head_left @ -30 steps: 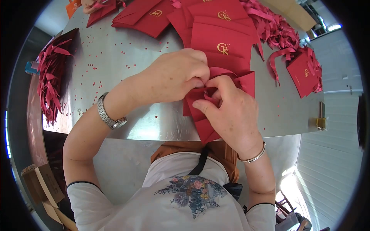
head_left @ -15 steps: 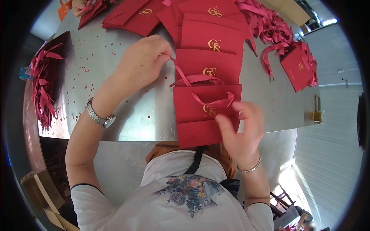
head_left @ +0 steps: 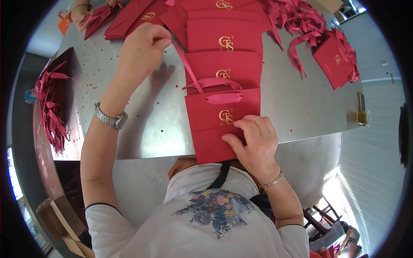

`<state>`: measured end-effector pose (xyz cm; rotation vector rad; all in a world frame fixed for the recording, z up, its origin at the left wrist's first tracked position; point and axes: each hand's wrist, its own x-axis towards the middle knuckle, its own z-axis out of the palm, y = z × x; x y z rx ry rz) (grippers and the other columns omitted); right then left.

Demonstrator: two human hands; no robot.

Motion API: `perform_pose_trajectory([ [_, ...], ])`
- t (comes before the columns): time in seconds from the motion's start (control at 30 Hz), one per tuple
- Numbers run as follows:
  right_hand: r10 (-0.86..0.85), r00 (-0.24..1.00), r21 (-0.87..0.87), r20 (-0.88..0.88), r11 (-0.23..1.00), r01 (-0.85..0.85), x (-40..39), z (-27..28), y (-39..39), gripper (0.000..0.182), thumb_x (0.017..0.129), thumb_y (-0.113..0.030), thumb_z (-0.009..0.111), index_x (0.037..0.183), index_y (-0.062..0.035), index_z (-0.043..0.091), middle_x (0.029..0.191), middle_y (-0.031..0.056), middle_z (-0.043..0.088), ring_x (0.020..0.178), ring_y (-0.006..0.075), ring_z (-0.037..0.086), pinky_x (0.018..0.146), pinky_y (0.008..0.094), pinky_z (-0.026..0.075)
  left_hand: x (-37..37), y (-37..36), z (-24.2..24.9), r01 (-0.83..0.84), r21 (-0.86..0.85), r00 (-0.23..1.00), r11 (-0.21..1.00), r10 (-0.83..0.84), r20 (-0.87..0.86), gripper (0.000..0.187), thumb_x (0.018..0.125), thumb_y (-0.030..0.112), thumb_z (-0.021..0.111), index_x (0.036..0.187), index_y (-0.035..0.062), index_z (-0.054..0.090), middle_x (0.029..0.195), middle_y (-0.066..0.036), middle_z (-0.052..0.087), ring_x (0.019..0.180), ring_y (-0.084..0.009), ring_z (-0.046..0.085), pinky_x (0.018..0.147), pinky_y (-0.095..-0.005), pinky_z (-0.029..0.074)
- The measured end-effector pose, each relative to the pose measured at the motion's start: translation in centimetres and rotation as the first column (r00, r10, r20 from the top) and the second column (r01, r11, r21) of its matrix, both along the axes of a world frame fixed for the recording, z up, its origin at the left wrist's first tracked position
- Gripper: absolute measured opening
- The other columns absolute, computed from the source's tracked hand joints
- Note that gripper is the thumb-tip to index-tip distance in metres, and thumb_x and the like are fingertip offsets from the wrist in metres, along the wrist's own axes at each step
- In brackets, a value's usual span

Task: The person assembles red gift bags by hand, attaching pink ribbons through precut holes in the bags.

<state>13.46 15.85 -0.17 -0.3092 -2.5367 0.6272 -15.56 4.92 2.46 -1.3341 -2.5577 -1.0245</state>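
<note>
A flat red paper bag with gold lettering lies nearest me, its lower end past the table edge. My left hand, raised to the upper left of it, pinches the end of a pink ribbon. That ribbon runs taut down to the bag's top edge, and a short loop lies flat across the front below it. On the bag's lower right side, my right hand grips the edge, thumb on the front; the fingertips underneath are hidden. Another ribbon strip arches just behind the top edge.
More red bags overlap in a row behind. Ribboned bags stand at the left and right; a ribbon heap lies at the back right. Another person's hand is at the far left. Small red dots are scattered over the metal table.
My left hand has moved up and left, drawing the ribbon straighter. The front loop has flattened against the bag. My right hand has come down onto the bag's lower right side.
</note>
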Motion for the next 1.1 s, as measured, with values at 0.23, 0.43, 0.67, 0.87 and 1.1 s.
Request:
perform_pose_trajectory([
  [0.23,-0.006,0.999,0.018,-0.047,1.0,0.007,0.0,-0.5,0.2,0.035,0.067,-0.022,0.082,0.092,-0.0054,0.064,0.09,0.009,0.062,0.078,0.0271,0.058,0.067,0.0367,0.048,6.0,1.6,2.6,0.37,0.102,0.921,0.924,-0.351,-0.167,0.011,0.081,0.009,0.068,0.091,0.0068,0.068,0.088,-0.01,0.064,0.086,-0.0297,0.061,0.078,-0.0398,0.05],
  [0.43,-0.017,0.999,0.013,-0.041,1.0,0.017,0.1,-0.6,0.2,0.035,0.067,-0.023,0.082,0.091,-0.0063,0.064,0.09,0.0078,0.062,0.078,0.0266,0.058,0.068,0.0367,0.048,6.6,3.5,1.7,0.537,-0.211,0.793,0.817,-0.574,-0.206,0.014,0.076,0.005,0.07,0.09,0.0032,0.067,0.084,-0.009,0.059,0.083,-0.0284,0.057,0.072,-0.0372,0.049],
  [0.67,-0.02,0.999,0.002,-0.034,1.0,0.02,0.1,-0.7,0.4,0.035,0.066,-0.024,0.082,0.091,-0.0067,0.064,0.091,0.0073,0.062,0.079,0.0263,0.058,0.068,0.0361,0.049,6.3,4.3,-0.3,0.516,-0.17,0.766,0.839,-0.542,-0.347,0.006,0.076,0.003,0.066,0.08,0.003,0.061,0.082,-0.006,0.057,0.078,-0.0259,0.056,0.067,-0.0364,0.048],
  [0.87,-0.029,0.999,0.007,-0.024,1.0,0.029,0.0,-0.5,0.3,0.035,0.066,-0.024,0.083,0.091,-0.0073,0.064,0.091,0.0072,0.062,0.079,0.0261,0.058,0.067,0.0361,0.049,5.9,4.2,0.1,0.57,-0.234,0.713,0.788,-0.615,-0.337,0.007,0.076,0.003,0.066,0.081,0.0035,0.061,0.081,-0.007,0.057,0.078,-0.0267,0.057,0.066,-0.0366,0.049],
  [1.1,-0.017,1.0,0.006,-0.018,1.0,0.017,0.0,-0.5,0.4,0.035,0.065,-0.024,0.083,0.091,-0.0074,0.065,0.091,0.007,0.062,0.079,0.0258,0.059,0.067,0.0356,0.049,6.1,4.9,-1.0,0.437,-0.237,0.749,0.868,-0.497,-0.438,0.005,0.072,0.006,0.062,0.073,0.0055,0.058,0.078,-0.007,0.057,0.073,-0.0239,0.059,0.058,-0.034,0.051],
])
